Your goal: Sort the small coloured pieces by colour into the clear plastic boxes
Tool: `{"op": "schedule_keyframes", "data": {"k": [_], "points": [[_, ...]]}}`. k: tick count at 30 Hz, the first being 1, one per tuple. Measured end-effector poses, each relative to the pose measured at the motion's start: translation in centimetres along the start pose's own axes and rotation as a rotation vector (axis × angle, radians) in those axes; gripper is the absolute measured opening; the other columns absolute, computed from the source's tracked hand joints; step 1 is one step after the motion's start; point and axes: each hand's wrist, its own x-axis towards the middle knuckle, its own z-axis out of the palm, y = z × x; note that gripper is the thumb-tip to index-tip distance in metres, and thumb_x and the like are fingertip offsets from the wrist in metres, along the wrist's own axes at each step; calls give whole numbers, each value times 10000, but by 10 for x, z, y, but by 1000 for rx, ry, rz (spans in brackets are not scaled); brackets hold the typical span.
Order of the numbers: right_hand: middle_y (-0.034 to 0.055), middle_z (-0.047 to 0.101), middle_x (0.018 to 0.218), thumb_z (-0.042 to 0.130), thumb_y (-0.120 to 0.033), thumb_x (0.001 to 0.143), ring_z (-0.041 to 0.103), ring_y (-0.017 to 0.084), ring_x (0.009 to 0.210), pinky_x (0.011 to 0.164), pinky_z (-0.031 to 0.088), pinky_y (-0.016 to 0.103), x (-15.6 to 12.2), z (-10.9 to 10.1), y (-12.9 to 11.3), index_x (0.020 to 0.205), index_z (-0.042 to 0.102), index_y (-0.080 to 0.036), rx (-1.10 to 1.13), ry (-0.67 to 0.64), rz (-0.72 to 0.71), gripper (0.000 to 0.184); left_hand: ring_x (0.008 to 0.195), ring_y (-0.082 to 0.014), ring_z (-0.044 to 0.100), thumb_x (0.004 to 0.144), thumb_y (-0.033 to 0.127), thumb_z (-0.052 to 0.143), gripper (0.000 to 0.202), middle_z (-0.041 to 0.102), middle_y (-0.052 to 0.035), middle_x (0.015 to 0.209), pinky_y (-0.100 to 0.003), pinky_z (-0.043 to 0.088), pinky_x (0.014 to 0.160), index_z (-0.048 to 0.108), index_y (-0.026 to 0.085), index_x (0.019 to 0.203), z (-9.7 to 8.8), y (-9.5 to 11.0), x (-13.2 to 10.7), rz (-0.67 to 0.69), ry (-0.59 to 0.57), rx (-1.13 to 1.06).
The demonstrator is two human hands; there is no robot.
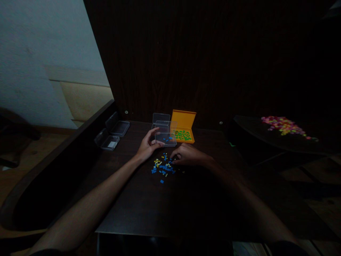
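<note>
Presently, on the dark bench [138, 199]:

- Left hand [147, 145]: curled round the near left corner of a clear box [166, 139], fingers and thumb touching its wall, gripping it in place. The box stands lid-up toward the far edge of the bench, with a few blue bits inside.
- Right hand [187, 155]: palm down, fingers bent, tips at the right side of the loose pieces [163, 166] – small blue and yellow ones scattered mid-bench, just nearer than the clear box. It is too dim to tell whether the fingertips pinch one.
- Orange box [183, 128]: open, just right of the clear box, holding green pieces [182, 135].
- Further clear boxes [115, 134]: two near the far left corner, one more behind the held box.
- Side table [266, 142]: right of the bench, carrying a multicoloured heap [282, 125].

Step in hand, by judgement: picking blue pieces out of the scatter for the held box. A pick calls for a fine fingertip pinch on one blue bit without dragging its yellow neighbours – then a short carry over the box wall.
</note>
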Motion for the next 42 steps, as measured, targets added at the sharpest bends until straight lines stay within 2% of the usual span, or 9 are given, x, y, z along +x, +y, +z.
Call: {"op": "schedule_keyframes", "data": {"k": [10, 19, 25, 29, 36, 42], "points": [[0, 659, 719, 592, -308, 814, 550, 115, 623, 601, 340, 231, 2, 4, -1, 938, 720, -207, 33, -2, -59, 205, 788, -149, 677, 640, 141, 725, 716, 479, -110, 1292, -365, 545, 839, 428, 235, 1286, 1, 2, -1, 4, -5, -6], [34, 642, 842, 569, -322, 828, 539, 171, 809, 703, 340, 265, 2, 13, -4, 1003, 670, -222, -37, -3, 33, 226, 789, -152, 676, 636, 146, 731, 706, 487, -96, 1287, -388, 544, 853, 440, 243, 1272, 1, 1, -1, 10, 1, 0], [41, 623, 863, 533, -339, 850, 537, 167, 786, 699, 343, 268, 1, 16, -4, 1028, 624, -211, -64, -33, 18, 237, 797, -155, 675, 644, 141, 721, 691, 499, -91, 1270, -393, 539, 859, 450, 253, 1270, 1, 1, -1, 12, -3, 1], [60, 626, 904, 521, -355, 861, 552, 191, 840, 721, 355, 282, 0, 18, -5, 1045, 605, -208, -113, -22, 39, 250, 798, -155, 675, 647, 139, 716, 687, 496, -94, 1273, -394, 538, 857, 452, 253, 1272, 0, 1, 0, 18, -4, 0], [70, 641, 1008, 546, -358, 869, 557, 206, 943, 801, 379, 299, -4, 13, -4, 1079, 633, -225, -93, -18, 27, 264, 788, -152, 678, 633, 142, 730, 707, 486, -98, 1281, -393, 534, 863, 439, 243, 1270, 1, 1, 0, 7, 4, -11], [72, 653, 983, 564, -347, 856, 563, 206, 926, 789, 383, 300, -3, 12, 0, 1108, 641, -222, -103, 6, 8, 291, 785, -150, 673, 639, 141, 724, 704, 490, -93, 1277, -391, 538, 853, 439, 250, 1274, 1, 0, 0, 13, -5, -6]]}}
